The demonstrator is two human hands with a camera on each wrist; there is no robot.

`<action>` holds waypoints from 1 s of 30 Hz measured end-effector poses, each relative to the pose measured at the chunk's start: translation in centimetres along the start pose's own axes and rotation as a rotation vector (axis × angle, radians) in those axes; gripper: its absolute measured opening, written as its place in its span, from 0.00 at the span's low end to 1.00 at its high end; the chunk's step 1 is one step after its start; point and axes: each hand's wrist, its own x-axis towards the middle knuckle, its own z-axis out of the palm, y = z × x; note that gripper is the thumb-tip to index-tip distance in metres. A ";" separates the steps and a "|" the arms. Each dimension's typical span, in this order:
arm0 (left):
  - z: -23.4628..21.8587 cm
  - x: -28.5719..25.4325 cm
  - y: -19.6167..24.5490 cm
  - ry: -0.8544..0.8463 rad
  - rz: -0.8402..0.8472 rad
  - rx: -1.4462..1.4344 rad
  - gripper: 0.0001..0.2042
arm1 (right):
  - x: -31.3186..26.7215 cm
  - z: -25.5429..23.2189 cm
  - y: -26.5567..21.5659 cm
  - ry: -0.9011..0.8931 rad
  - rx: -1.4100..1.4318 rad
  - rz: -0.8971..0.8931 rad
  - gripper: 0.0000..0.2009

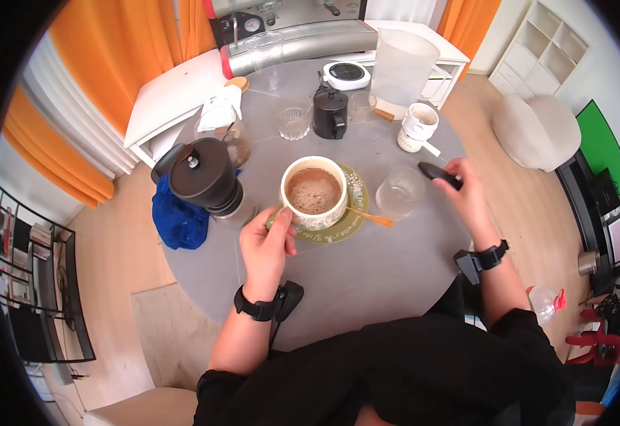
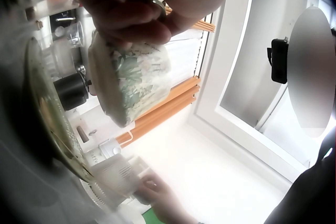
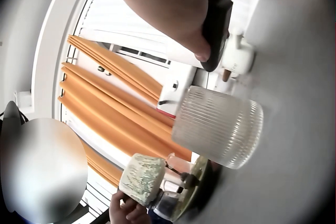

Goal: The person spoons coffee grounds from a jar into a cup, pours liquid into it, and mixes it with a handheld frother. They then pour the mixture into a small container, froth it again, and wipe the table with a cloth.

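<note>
My left hand (image 1: pixel 265 245) grips the handle of a cream cup (image 1: pixel 318 221) with a green floral pattern, filled with frothy brown coffee. The cup (image 2: pixel 139 79) is held up above a green saucer (image 1: pixel 358 186) with white lettering. An orange-brown spoon (image 1: pixel 375 219) lies on the saucer, its end past the rim. My right hand (image 1: pixel 466 195) holds a flat black oblong object (image 1: pixel 439 175), thumb and fingers on its edges; its kind cannot be told. Just left of that hand, an upright ribbed clear glass (image 3: pixel 218 127) stands on the table.
On the grey round table (image 1: pixel 345 284), a black coffee grinder (image 1: pixel 200 174) and blue cloth (image 1: pixel 176 213) are at left. Behind stand a black pot (image 1: pixel 330 113), a glass (image 1: pixel 294 122), a white scale (image 1: pixel 346 75), white cups (image 1: pixel 418 128) and a frosted pitcher (image 1: pixel 404 67). An espresso machine (image 1: pixel 303 46) is beyond.
</note>
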 end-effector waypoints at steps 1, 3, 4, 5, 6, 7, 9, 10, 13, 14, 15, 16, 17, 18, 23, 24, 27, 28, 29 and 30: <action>0.0 0.1 -0.1 -0.002 0.002 0.007 0.13 | -0.2 0.5 0.2 0.007 -0.006 0.005 0.15; -0.1 0.1 -0.1 -0.007 0.006 0.010 0.13 | -0.6 1.5 0.0 -0.047 -0.118 -0.015 0.17; -0.1 0.1 -0.1 -0.003 0.013 0.016 0.14 | -0.7 1.7 -0.2 -0.041 -0.119 -0.008 0.17; 0.1 0.2 -0.1 -0.005 0.017 -0.003 0.15 | -0.7 1.9 -0.3 -0.096 -0.123 -0.007 0.17; 0.1 0.1 0.0 -0.013 0.018 0.001 0.15 | -0.6 2.0 -0.2 -0.152 -0.125 -0.008 0.18; 0.2 0.1 0.1 -0.007 0.016 0.018 0.15 | -0.3 1.9 -0.2 -0.215 -0.174 -0.009 0.20; 0.2 0.2 0.0 -0.004 0.019 0.038 0.15 | 0.7 1.1 -0.5 -0.143 -0.179 -0.002 0.22; 0.1 0.2 0.0 -0.005 0.017 0.041 0.15 | 1.4 0.6 -0.8 -0.078 -0.186 0.001 0.24; 0.3 0.1 0.0 0.000 0.013 0.042 0.15 | 5.1 0.0 -0.5 0.128 0.020 0.038 0.32; 0.3 0.1 0.1 0.010 0.010 0.038 0.15 | 6.2 0.5 0.2 0.133 0.020 0.042 0.32; 0.3 0.0 0.1 0.004 0.011 0.042 0.15 | 7.4 1.7 1.2 0.141 0.036 -0.057 0.36; 0.3 0.0 0.0 0.005 0.012 0.049 0.15 | 8.1 2.8 1.9 0.150 0.052 -0.157 0.40; 0.3 0.0 0.0 0.007 0.015 0.056 0.15 | 8.7 3.5 2.0 0.157 0.053 -0.155 0.40; 0.3 0.1 0.1 0.003 0.020 0.059 0.15 | 9.3 4.3 2.0 0.101 0.146 -0.119 0.42; -0.2 0.2 -0.7 0.002 0.039 0.119 0.14 | 10.7 5.2 1.9 -0.021 0.404 0.043 0.43; -0.2 0.2 -0.6 0.000 0.038 0.121 0.14 | 10.6 4.9 1.9 0.018 0.518 0.038 0.42; 0.2 0.1 -0.2 0.007 0.000 0.091 0.15 | 8.8 2.0 -1.5 0.042 0.695 -0.006 0.40; 0.2 0.0 -0.2 0.014 0.003 0.084 0.15 | 7.5 0.9 -2.8 0.026 0.759 -0.051 0.39; 0.2 0.1 -0.2 0.022 0.008 0.078 0.14 | 6.2 0.2 -3.5 -0.016 0.777 -0.090 0.39; 0.3 0.2 -0.3 0.019 0.004 0.080 0.14 | 4.8 -0.1 -4.2 -0.014 0.778 -0.085 0.39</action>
